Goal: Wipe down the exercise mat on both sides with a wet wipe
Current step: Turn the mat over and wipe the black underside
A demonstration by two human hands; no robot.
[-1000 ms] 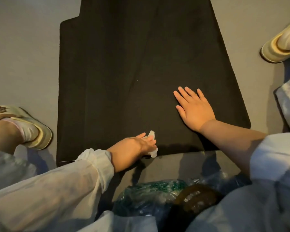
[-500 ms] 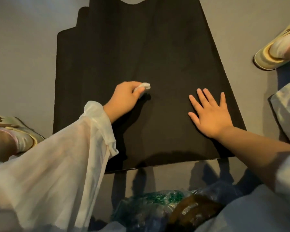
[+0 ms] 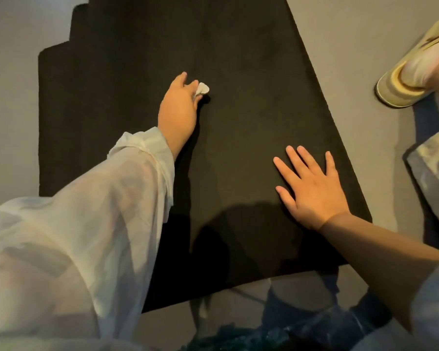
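A black exercise mat (image 3: 251, 84) lies flat on the grey floor and fills the middle of the view. My left hand (image 3: 179, 105) reaches out over the mat's middle and pinches a small crumpled white wet wipe (image 3: 202, 89) against the surface. My right hand (image 3: 312, 187) lies flat on the mat near its right edge, fingers spread and straight. A loose white sleeve covers my left forearm.
Grey floor (image 3: 365, 59) surrounds the mat. A foot in a pale yellow slipper (image 3: 411, 79) stands on the floor to the right of the mat. Dark crinkled plastic (image 3: 302, 333) lies just below the mat's near edge.
My left hand with the wipe has slid from the mat's near edge out to its middle. My right hand has stayed flat on the mat near the right edge.
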